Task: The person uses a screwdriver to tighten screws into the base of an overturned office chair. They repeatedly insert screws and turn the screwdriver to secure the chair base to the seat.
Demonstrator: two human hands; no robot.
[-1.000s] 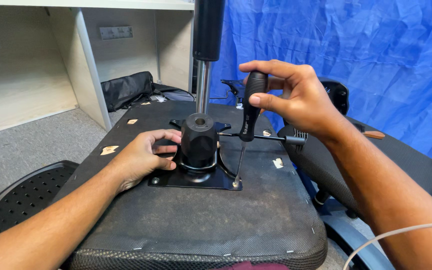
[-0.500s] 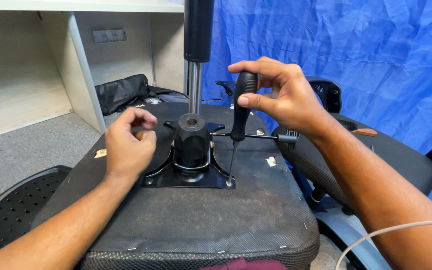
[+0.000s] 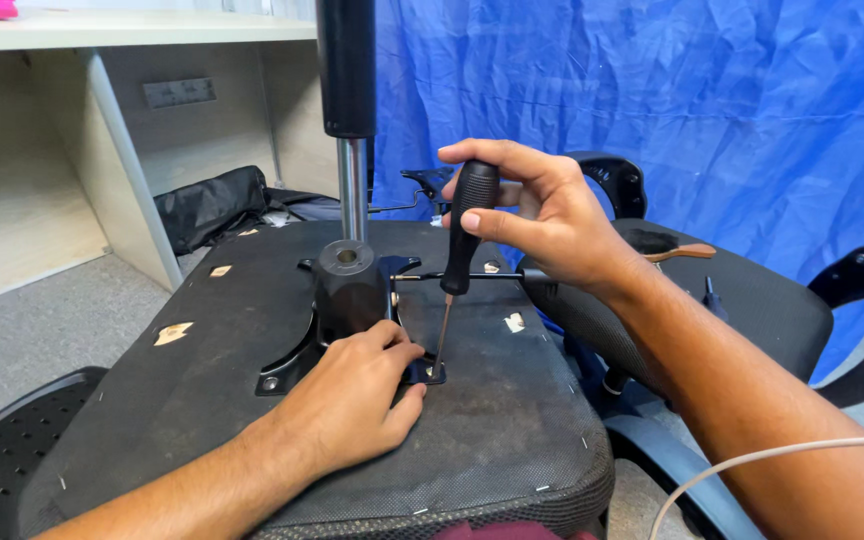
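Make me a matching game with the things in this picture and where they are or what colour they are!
Things:
1. screwdriver
2. left hand
3. sheet
4. gas cylinder

Matches:
A. blue, hanging at the back
B. standing straight up from the metal plate
C. held in the right hand
D. resting flat on the seat underside

Pairs: 1-C, 2-D, 3-A, 4-B

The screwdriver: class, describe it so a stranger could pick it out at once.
Find the upturned chair seat with its black metal plate. At the plate's right corner stands the screwdriver, upright in the right hand. Its black handle and thin shaft set it apart.
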